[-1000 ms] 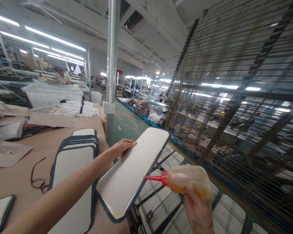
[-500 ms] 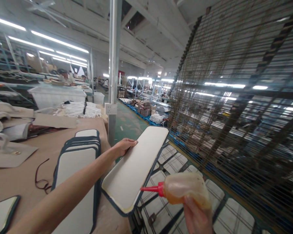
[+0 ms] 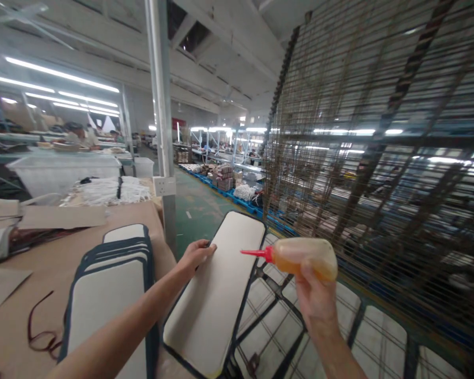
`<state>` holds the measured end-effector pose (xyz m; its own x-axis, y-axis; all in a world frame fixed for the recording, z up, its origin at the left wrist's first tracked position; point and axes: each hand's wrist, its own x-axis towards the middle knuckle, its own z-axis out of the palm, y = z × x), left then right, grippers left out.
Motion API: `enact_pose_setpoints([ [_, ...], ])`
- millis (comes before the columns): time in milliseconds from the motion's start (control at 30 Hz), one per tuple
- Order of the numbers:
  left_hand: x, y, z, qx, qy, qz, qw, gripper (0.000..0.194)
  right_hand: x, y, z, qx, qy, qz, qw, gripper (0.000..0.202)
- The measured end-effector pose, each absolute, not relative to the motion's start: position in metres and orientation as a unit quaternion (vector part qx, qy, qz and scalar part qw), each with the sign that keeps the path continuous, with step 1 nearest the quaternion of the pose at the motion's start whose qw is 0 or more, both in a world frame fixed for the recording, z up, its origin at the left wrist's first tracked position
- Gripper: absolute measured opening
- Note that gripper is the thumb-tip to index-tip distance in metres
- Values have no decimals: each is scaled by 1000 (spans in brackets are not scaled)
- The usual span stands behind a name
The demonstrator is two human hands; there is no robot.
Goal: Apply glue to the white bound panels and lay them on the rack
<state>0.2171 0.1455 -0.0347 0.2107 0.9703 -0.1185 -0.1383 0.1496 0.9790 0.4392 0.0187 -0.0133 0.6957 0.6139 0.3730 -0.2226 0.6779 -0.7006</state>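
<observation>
A white rounded panel with a dark blue border (image 3: pixel 221 295) is gripped at its left edge by my left hand (image 3: pixel 199 255), thumb on top. It tilts over the table's right edge. My right hand (image 3: pixel 314 289) is wrapped round a translucent squeeze bottle (image 3: pixel 306 252) of amber liquid, probably glue. The bottle lies sideways, its red nozzle (image 3: pixel 256 253) pointing left over the panel's right side; whether the tip touches cannot be told. A yellowish line runs along the panel's lower edge. Left of it lies a stack of similar panels (image 3: pixel 106 300), partly covered by my left forearm.
Eyeglasses (image 3: pixel 43 339) and beige bag pieces (image 3: pixel 63 217) lie on the brown table (image 3: pixel 174 347). A metal post (image 3: pixel 161 105) with a socket stands at its far corner. At right rises a wire rack (image 3: pixel 359 131), with several panels (image 3: pixel 383 337) laid on its lower wires.
The bottle's nozzle has moved from the panel's lower right edge up toward its upper right side. My view has turned slightly right. My left hand keeps its hold on the panel.
</observation>
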Motion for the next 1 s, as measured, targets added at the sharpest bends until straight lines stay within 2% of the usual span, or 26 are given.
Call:
enact_pose_setpoints([
  [167, 215, 136, -24, 501, 378, 377, 682, 36, 453, 51, -19, -333, -339, 184, 861, 48],
  [333, 208, 145, 3, 494, 410, 320, 697, 29, 456, 60, -16, -349, -336, 183, 855, 48],
  [500, 215, 159, 1, 528, 398, 261, 703, 53, 454, 49, -25, -343, -330, 186, 860, 45],
  [700, 218, 177, -4, 506, 480, 201, 687, 75, 405, -6, -51, -364, -359, 276, 814, 53],
  [800, 226, 166, -3, 528, 455, 210, 685, 87, 417, -10, -39, -372, -378, 213, 821, 53],
  [867, 236, 149, -3, 539, 418, 221, 697, 81, 447, -1, -27, -358, -356, 173, 846, 45],
  [1000, 263, 125, -6, 568, 330, 251, 711, 57, 494, 21, -27, -334, -317, 142, 876, 48],
])
